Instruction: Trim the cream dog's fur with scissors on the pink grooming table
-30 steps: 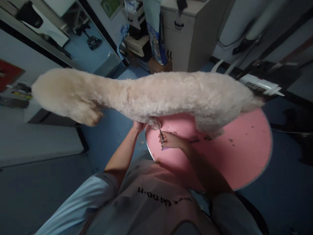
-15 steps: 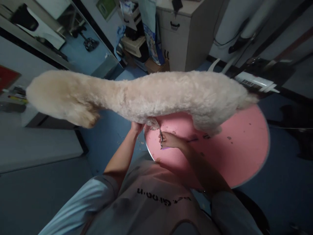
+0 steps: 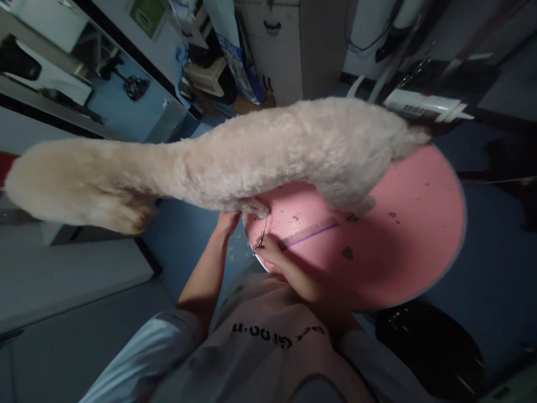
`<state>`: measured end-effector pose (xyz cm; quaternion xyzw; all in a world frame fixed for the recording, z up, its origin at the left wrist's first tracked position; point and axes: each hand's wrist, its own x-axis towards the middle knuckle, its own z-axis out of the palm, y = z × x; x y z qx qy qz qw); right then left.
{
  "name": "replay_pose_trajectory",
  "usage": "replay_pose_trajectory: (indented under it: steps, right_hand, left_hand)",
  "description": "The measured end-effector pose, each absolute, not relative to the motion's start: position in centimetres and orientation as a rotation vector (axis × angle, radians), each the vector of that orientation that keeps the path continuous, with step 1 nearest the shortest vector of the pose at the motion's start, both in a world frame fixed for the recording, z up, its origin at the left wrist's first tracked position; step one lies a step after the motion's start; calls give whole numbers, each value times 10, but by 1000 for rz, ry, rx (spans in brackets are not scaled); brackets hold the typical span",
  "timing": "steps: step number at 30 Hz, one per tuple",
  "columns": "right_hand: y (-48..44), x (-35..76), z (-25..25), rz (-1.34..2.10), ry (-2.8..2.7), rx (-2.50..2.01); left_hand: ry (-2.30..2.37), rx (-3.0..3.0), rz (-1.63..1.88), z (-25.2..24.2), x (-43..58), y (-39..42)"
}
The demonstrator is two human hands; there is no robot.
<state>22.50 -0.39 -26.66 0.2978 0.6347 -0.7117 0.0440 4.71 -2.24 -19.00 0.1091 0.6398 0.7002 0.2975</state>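
Some of left hand hidden by dog, grip unclear; right hand curled round scissors

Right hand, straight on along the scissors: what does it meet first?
Probably the edge of the dog's front leg: the scissors in the right hand point there, tips at or right beside the fur. Depth is unclear; if they pass it, the dog's belly looks next.

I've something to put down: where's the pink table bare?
Between the dark clippings and the pink table's right rim; also the shaded strip below them. Crowded: the left end, where the right hand holds scissors at the dog's foreleg, near the comb.
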Motion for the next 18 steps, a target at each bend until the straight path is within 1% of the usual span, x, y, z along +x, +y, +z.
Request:
replay_pose_trajectory:
  steps: [8,18]
  right_hand:
    - [-9,208,-276,-2252,1887,923]
    - [-7,207,-265,-2290,1858,820]
  left_hand:
    - [1689,277,1817,-183,46,-18]
    - [1710,297,1788,-178,45,-19]
